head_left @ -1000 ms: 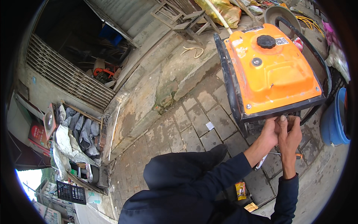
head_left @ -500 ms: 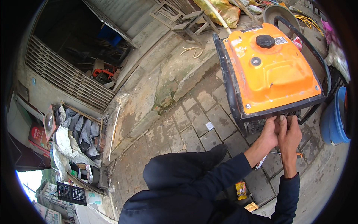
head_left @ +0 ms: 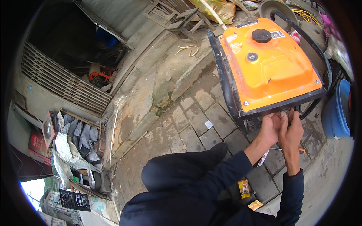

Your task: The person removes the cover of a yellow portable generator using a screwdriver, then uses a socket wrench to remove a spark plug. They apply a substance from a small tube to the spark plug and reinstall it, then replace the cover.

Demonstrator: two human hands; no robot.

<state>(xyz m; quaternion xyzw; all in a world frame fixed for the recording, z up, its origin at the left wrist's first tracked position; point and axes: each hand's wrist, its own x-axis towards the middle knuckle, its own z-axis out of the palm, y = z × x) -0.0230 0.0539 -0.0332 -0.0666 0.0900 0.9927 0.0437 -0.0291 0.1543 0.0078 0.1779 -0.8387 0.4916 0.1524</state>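
Observation:
A portable generator point(head_left: 275, 71) with an orange tank, black cap and black tube frame stands on the paving in front of me. Both my hands meet below the frame's near bar. My left hand point(head_left: 269, 129) has its fingers pinched together, and my right hand point(head_left: 289, 130) presses close beside it with bent fingers. Whatever the fingertips hold is hidden by the hands and the frame. Beneath my wrists lies a screwdriver point(head_left: 301, 150) with an orange handle, its thin shaft partly covered. A white slip point(head_left: 263, 158) shows beside my left wrist.
A blue bucket point(head_left: 335, 111) is right of the generator. Near my knees lie a yellow packet point(head_left: 244, 188) and a tan piece point(head_left: 255, 205). A raised concrete ledge point(head_left: 151, 101) runs along the left, with a wooden stool point(head_left: 184, 22) beyond. Yellow cable point(head_left: 307, 17) lies at far right.
The whole view has shifted slightly, so the generator appears a little further left and up. My hands stay together under the frame bar, with only small finger movement.

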